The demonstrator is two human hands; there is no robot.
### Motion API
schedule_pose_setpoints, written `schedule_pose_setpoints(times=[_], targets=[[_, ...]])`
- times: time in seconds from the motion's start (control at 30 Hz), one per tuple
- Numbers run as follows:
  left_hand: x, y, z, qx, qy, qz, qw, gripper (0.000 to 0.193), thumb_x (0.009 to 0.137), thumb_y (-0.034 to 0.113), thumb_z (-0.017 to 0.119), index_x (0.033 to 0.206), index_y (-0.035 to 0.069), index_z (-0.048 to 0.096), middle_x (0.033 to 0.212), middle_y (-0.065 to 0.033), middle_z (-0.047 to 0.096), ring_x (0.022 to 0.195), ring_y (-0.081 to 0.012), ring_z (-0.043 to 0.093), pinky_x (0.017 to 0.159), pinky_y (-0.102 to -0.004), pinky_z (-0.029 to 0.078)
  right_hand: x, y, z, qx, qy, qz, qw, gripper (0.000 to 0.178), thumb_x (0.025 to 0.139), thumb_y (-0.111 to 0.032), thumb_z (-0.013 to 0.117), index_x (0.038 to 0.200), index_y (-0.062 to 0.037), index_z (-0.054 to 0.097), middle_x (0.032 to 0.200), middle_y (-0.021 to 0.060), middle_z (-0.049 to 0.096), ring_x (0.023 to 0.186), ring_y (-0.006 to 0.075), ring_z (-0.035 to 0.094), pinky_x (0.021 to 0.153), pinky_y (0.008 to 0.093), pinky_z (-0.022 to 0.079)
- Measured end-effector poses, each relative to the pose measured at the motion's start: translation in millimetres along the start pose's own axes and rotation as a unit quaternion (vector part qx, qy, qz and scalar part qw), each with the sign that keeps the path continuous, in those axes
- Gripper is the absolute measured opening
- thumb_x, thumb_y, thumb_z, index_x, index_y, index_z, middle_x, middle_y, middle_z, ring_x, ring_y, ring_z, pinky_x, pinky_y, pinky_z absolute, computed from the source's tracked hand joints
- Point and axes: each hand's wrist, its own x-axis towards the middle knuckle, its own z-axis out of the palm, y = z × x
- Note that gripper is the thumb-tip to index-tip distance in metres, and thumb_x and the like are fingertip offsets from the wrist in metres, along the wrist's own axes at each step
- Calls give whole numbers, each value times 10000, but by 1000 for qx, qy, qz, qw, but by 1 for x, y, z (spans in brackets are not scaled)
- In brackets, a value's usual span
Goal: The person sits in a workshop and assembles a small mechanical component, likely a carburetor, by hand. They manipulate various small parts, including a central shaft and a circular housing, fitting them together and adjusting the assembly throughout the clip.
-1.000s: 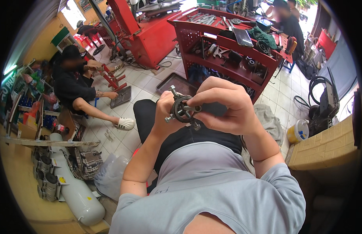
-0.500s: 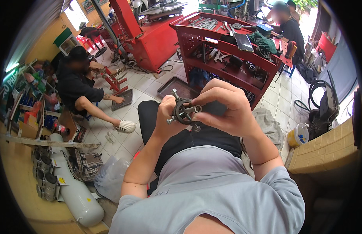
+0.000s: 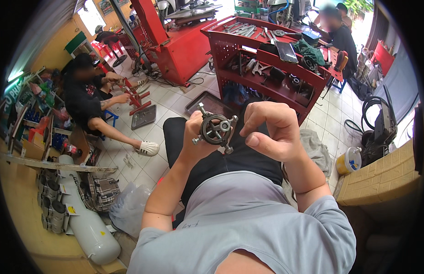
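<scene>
My left hand is closed around a dark round metal tool, a ring with spokes and several bolts sticking out of its rim. It hangs above my lap, its open face turned up toward me. A short silver cylinder end, like a nut or socket, shows at the ring's right side. Just to the right, my right hand is apart from the ring. Its fingers are curled, the thumb stands off from the forefinger, and nothing shows between them.
Ahead stands a red tool cart with wrenches and a phone on top. A dark tray lies on the tiles beside it. At left a person in black sits by a red metal stand. A yellow-white bucket is at right.
My right thumb and forefinger have let go of the cylinder at the ring and drawn off to the right. The ring has turned to face me more. The person's hand has left the floor tray.
</scene>
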Motion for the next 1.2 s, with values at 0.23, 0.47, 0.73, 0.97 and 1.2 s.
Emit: schedule_pose_setpoints(times=[0.23,0.47,0.73,0.97,1.2], targets=[[-5,-1,-6,37,-19,-34,999,193,649,137,823,794,72,715,762,-73,690,685,-266,618,686,-361,456,2,-14,4,175,-122,142,967,878,696,-276,773,1402,126,439,601,26,580,517,102,559,543,215,414],[-2,-4,-8,30,22,-15,999,229,638,107,825,820,46,699,772,-74,685,746,-280,629,687,-366,489,-1,-5,6,297,-156,129,933,971,688,-228,809,1438,163,332,764,99,648,551,131,593,534,238,461],[-7,-14,-10,37,14,-18,999,149,775,18,769,884,2,669,849,-70,701,715,-124,658,662,-287,555,3,-2,-16,267,-531,57,802,431,783,-223,814,1077,74,705,678,87,646,592,181,612,537,295,463],[-1,-6,-5,44,36,4,998,175,671,142,836,755,79,696,673,-58,662,585,-249,576,601,-359,443,0,3,9,298,40,44,953,518,748,-346,820,980,-47,467,1284,341,531,644,192,649,609,269,530],[3,2,-10,44,18,-48,998,161,670,134,838,708,81,690,632,-56,650,561,-240,568,621,-345,427,-3,-9,14,275,-43,64,958,590,676,-216,832,1056,-48,414,1451,396,351,637,184,685,461,198,485]])
